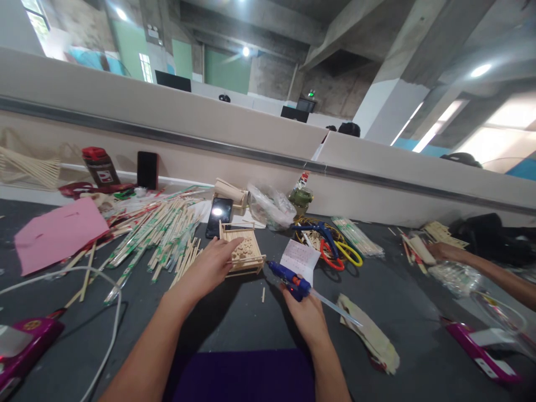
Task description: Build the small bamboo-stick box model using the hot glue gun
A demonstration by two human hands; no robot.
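Matte dark tabletop (259,326) before us. One slatted wooden model (244,233), boxy, small blocky chips (248,248) heaped on it, just beside one glossy phone (219,216). Our left hand (214,261) reaches forward, fingers slightly bent over model's left side; whether they grip, we cannot tell. Our right hand (307,315), forearm angled inward, fingers wrapped around one blue plastic glue gun (288,274); one translucent rod (339,309) juts out behind.

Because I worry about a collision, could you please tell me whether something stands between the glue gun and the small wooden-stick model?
Nothing visible does: the glue gun in the right hand has its tip close to the near right corner of the wooden-stick model. A loose short stick lies nearer the camera, off this line.
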